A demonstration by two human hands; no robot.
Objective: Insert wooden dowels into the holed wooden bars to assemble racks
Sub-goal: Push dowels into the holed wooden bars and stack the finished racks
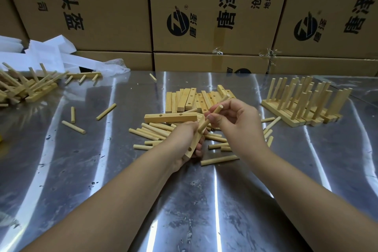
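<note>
My left hand grips a holed wooden bar, held tilted above the shiny metal table. Between thumb and fingers my right hand pinches a dowel whose lower end meets the bar near its upper part. A second dowel sticks up behind the right fingers. Loose dowels lie scattered under both hands. Behind them lies a pile of holed bars, with one bar lying crosswise in front.
Finished racks with upright dowels stand at the right. A heap of assembled racks lies at the far left beside white packaging. Stray dowels lie left of centre. Cardboard boxes wall off the back.
</note>
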